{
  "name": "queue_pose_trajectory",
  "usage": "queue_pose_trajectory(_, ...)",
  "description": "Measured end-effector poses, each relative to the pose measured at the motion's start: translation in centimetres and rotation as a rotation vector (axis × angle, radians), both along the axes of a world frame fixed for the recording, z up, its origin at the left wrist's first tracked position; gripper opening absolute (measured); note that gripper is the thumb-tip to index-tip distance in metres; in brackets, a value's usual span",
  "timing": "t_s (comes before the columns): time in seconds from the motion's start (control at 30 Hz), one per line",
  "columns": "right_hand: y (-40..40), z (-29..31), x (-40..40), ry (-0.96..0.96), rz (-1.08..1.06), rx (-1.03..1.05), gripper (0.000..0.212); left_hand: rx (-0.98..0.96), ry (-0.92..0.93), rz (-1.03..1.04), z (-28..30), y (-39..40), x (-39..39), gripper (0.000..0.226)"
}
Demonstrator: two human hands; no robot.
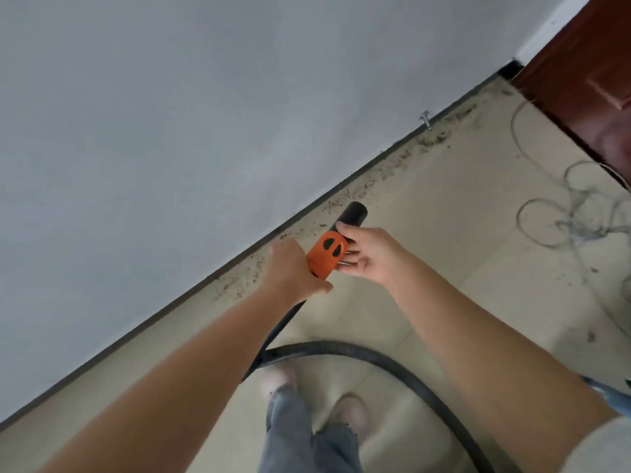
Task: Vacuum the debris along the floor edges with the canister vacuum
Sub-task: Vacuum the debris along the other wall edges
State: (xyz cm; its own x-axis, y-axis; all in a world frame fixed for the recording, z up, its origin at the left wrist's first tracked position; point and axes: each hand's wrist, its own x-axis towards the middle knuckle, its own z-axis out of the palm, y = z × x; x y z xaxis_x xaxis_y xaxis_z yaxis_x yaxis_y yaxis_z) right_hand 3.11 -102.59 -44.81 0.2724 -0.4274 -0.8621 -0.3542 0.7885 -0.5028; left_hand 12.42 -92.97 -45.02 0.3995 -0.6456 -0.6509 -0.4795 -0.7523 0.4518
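The left hand clenched the orange plastic handle of the black vacuum wand, nozzle hovering near brown debris along the baseboard. The right hand touched the wand, fingers relaxed. The rigid, probably light tube seemed best steered from that handle; its ribbed black hose trailed flexibly.

Bare forearms, faded blue jeans, pale shoes.

text: none legible | orange vacuum handle: two black oval marks, no lettering
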Motion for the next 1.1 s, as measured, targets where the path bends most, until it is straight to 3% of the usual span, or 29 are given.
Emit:
queue_pose_trajectory(0.2, -3.5, -1.3, 3.8, 0.045, -0.132, 0.016, 0.013, 0.050, 0.169, -0.073, -2.4, 3.1, 5.4, 0.031)
queue_pose_trajectory(0.33, -5.5, -1.4, 4.8, 0.093, -0.182, 0.020, 0.011, 0.023, 0.168, -0.104, -3.4, 4.9, 7.5, 0.031)
queue_pose_trajectory(0.47, -5.7, -2.0, 5.9, 0.116, -0.248, 0.023, 0.029, -0.003, 0.247, -0.030, -4.2, 5.5, 8.0, 0.034)
queue_pose_trajectory(0.57, -4.8, -2.8, 6.2, 0.047, -0.188, 0.026, 0.036, -0.053, 0.232, 0.008, -4.8, 5.2, 7.5, 0.032)
queue_pose_trajectory(0.7, -2.4, -4.4, 6.5, -0.031, -0.091, 0.156, 0.017, -0.091, 0.216, 0.120, -5.8, 3.9, 6.3, 0.036)
queue_pose_trajectory(0.8, -2.4, -6.1, 7.4, 0.025, -0.066, 0.179, 0.020, -0.083, 0.215, 0.195, -6.6, 2.5, 5.6, 0.041)
queue_pose_trajectory(0.97, -6.3, -8.6, 8.1, 0.172, 0.046, 0.209, 0.051, 0.088, 0.434, 0.273, -7.5, 2.2, 4.2, 0.049)
queue_pose_trajectory(1.1, -9.2, -10.1, 7.3, 0.229, 0.138, 0.250, 0.052, 0.249, 0.228, 0.299, -8.0, 2.2, 0.1, 0.044)
